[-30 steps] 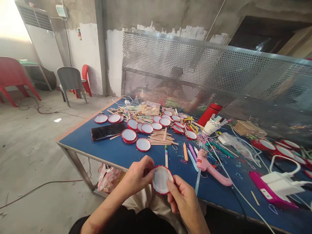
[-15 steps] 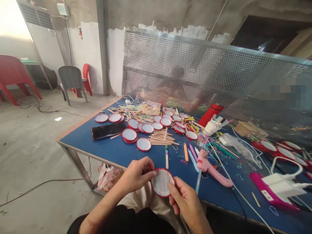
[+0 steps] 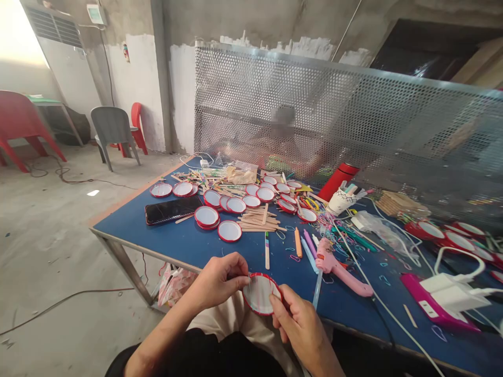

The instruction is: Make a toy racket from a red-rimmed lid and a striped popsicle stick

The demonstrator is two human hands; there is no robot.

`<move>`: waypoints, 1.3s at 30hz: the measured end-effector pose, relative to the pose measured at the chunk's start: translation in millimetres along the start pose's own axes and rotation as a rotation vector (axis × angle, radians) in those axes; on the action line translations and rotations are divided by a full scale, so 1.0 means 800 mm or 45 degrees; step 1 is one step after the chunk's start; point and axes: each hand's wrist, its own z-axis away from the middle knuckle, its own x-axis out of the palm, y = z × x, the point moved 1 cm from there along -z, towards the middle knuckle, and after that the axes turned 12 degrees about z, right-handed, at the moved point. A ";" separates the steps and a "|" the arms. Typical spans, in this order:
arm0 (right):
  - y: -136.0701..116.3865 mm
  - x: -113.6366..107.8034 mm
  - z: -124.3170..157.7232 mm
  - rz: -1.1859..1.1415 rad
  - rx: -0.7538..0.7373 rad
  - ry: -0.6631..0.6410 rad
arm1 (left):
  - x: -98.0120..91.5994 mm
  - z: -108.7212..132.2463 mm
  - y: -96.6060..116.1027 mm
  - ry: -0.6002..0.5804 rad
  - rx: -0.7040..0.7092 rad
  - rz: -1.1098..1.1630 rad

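Lid with a red rim sits between both hands, left hand pinching its left edge and right hand holding its lower right edge.

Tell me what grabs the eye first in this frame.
The round red-rimmed white lid is pinched between the left hand and the right hand at the near edge of the blue table. Behind it, matching red-rimmed lids and plain wooden craft sticks lie scattered mid-table, with a pink plastic glue gun to the right of the hands. A perforated metal screen stands along the table's far side.
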 end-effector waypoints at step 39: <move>-0.007 0.016 0.003 -0.562 0.108 -0.495 | -0.028 -0.006 -0.002 -0.453 0.063 -0.072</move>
